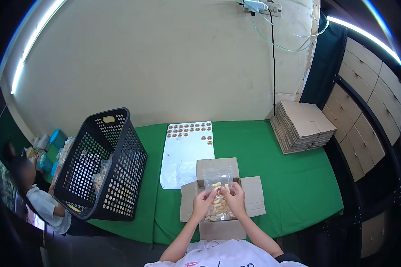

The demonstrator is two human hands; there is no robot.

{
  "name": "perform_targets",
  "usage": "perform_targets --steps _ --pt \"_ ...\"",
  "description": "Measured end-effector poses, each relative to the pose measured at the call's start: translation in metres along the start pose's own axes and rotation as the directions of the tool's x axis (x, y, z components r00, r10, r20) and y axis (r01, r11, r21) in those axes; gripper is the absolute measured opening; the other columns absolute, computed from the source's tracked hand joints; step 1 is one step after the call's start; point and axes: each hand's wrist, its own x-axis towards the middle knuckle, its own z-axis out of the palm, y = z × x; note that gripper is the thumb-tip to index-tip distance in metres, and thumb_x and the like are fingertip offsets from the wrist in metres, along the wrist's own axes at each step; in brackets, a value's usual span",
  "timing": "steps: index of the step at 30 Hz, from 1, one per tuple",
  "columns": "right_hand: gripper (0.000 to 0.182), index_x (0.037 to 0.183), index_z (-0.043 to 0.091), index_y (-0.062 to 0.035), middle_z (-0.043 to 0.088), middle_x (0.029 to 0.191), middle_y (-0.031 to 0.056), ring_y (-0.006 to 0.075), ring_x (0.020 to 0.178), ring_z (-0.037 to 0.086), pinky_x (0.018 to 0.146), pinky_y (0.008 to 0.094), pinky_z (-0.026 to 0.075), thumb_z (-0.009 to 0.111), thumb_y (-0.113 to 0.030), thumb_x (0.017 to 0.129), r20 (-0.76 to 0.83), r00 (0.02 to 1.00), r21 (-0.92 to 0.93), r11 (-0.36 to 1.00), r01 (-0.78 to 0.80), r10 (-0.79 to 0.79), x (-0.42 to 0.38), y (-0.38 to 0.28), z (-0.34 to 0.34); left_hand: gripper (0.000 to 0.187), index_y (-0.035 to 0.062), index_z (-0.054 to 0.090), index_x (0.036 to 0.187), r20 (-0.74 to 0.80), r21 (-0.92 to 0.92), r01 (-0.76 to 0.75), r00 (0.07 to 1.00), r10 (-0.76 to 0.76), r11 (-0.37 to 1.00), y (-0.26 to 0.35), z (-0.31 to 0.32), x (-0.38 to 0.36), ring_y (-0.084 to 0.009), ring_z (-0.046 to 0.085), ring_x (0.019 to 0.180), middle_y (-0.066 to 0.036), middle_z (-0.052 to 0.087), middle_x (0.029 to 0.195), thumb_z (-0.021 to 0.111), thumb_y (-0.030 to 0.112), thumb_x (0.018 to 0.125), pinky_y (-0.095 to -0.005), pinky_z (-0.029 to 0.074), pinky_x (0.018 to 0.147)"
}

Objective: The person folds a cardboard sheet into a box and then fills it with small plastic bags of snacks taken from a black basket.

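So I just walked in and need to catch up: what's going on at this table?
A person holds a clear pouch of snacks with both hands, left hand and right hand, above an open cardboard box on the green table. A black basket, a sticker sheet and stacked flat cartons sit nearby.

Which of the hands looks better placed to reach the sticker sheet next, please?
Probably the left hand. Both hands hold the bag of nuts over the open box, but the sticker sheet lies up and to the left, nearer that hand than the right hand.
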Motion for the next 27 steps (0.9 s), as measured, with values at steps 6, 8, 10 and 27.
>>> perform_targets --steps 6,8,10,27 --pt "0.023 0.096 0.053 0.0004 0.061 0.085 0.0046 0.0076 0.074 0.057 0.064 0.0219 0.047 0.065 -0.006 0.078 0.062 0.996 0.085 0.994 -0.076 0.071 0.006 -0.002 0.005 0.028 -0.0004 0.059 0.1 0.046 -0.074 0.053 0.998 -0.05 0.996 -0.014 -0.006 0.004 -0.003 0.048 0.068 0.001 0.058 0.079 0.063 0.022 0.083 -0.0186 0.039 0.057" --pt "0.024 0.095 0.053 -0.0001 0.062 0.086 0.0047 0.0078 0.074 0.057 0.065 0.0218 0.047 0.067 -0.006 0.076 0.1 0.993 0.085 0.993 -0.078 0.07 0.006 -0.015 0.007 0.031 -0.0015 0.057 0.104 0.109 -0.104 0.051 0.993 -0.04 0.993 -0.003 0.001 -0.003 -0.006 0.055 0.079 -0.003 0.061 0.09 0.063 0.021 0.083 -0.0202 0.044 0.068" --pt "0.026 0.095 0.054 0.0 0.062 0.086 0.0047 0.0077 0.075 0.058 0.065 0.0216 0.047 0.068 -0.005 0.074 0.094 0.993 0.075 0.994 -0.075 0.067 0.008 -0.015 0.007 0.031 -0.0018 0.058 0.103 0.102 -0.105 0.042 0.994 -0.031 0.994 0.004 0.004 -0.003 -0.0064 0.055 0.081 -0.004 0.061 0.092 0.064 0.02 0.082 -0.0203 0.045 0.069" --pt "0.019 0.092 0.057 0.0 0.061 0.086 0.0036 0.0071 0.076 0.057 0.065 0.022 0.046 0.063 -0.013 0.081 0.19 0.953 0.242 0.93 -0.277 0.235 0.013 -0.011 -0.005 0.027 -0.001 0.06 0.097 0.015 0.001 0.108 0.994 -0.108 0.994 0.001 0.0 -0.001 -0.0031 0.052 0.063 0.001 0.06 0.077 0.061 0.023 0.084 -0.018 0.041 0.053"
